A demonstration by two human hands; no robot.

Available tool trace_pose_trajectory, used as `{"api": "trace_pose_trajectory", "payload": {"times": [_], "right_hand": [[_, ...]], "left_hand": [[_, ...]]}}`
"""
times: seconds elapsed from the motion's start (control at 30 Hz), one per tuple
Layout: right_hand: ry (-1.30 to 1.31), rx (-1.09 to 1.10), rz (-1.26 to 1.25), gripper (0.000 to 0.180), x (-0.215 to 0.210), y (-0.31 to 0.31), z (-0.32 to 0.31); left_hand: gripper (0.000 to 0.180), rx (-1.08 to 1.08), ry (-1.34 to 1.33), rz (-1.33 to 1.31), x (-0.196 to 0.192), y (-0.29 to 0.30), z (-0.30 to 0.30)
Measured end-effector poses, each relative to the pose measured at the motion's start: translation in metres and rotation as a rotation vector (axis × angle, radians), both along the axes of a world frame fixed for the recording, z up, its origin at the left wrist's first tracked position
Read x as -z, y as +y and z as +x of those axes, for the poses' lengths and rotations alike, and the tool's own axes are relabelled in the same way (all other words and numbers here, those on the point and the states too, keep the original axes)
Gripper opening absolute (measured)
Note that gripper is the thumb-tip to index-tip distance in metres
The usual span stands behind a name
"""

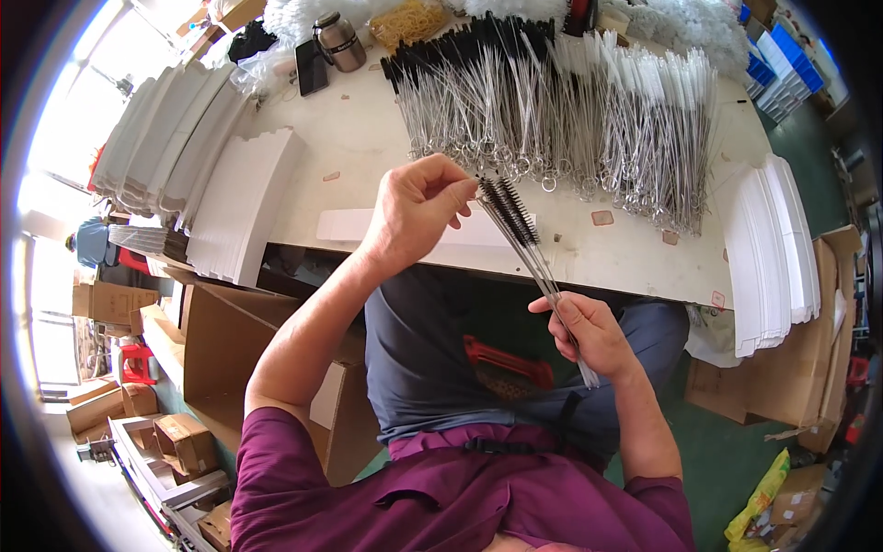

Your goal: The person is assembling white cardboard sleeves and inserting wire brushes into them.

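My right hand (589, 333) is closed around the twisted-wire handles of a small bunch of thin black-bristled tube brushes (526, 241), gripping them low down so the wire ends stick out below my fist, over my lap just off the near edge of the pale tabletop (359, 147). The brushes slant up and to the left across that near edge, and my left hand (418, 204) pinches their bristled tips between thumb and fingertips, the other fingers curled in.

Beyond my hands, across the middle and far part of the tabletop, lies a wide heap of loose wire brushes with looped metal ends (561, 110), black-bristled ones toward the left and white-bristled ones toward the right; their loops reach almost to the brush tips I hold. A flat white card strip (349, 224) lies along the near edge beneath my left wrist. Stacks of white folded card sleeves (184, 138) fill the left edge, and another stack (773, 248) crowds the right edge. At the far left corner stand a brown metal flask (338, 40) and a dark phone (311, 66). Brown cardboard boxes (221, 340) sit on the floor to my left.
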State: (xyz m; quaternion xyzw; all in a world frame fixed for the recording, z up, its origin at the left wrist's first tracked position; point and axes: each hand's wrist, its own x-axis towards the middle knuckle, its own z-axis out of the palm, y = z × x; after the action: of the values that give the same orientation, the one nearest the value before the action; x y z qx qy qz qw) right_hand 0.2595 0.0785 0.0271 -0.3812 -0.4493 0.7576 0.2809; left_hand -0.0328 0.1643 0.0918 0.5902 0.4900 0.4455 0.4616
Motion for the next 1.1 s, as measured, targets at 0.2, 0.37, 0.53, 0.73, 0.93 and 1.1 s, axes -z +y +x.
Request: {"api": "trace_pose_trajectory", "payload": {"times": [0.2,0.37,0.53,0.73,0.93,1.1], "right_hand": [[-0.072,0.032,0.013,0.043,-0.001,-0.004,0.004],[-0.116,0.024,0.036,0.041,0.001,-0.008,0.007],[-0.129,0.077,0.052,0.04,0.002,-0.01,0.014],[-0.253,0.12,0.114,0.04,-0.003,-0.014,0.022],[-0.521,0.207,0.24,0.043,0.011,-0.016,0.057],[-0.789,0.161,0.333,0.042,0.017,-0.015,0.076]], "left_hand": [[0.013,-0.081,0.426,0.632,0.005,-0.021,0.008],[0.03,0.11,0.741,1.147,0.021,-0.028,0.005],[0.038,0.097,0.679,0.892,0.036,-0.051,0.013],[0.095,0.114,1.172,0.428,0.058,-0.036,-0.012],[0.095,0.153,1.179,0.376,0.065,-0.032,-0.025],[0.076,0.193,1.164,0.349,0.066,-0.038,-0.026]]}}
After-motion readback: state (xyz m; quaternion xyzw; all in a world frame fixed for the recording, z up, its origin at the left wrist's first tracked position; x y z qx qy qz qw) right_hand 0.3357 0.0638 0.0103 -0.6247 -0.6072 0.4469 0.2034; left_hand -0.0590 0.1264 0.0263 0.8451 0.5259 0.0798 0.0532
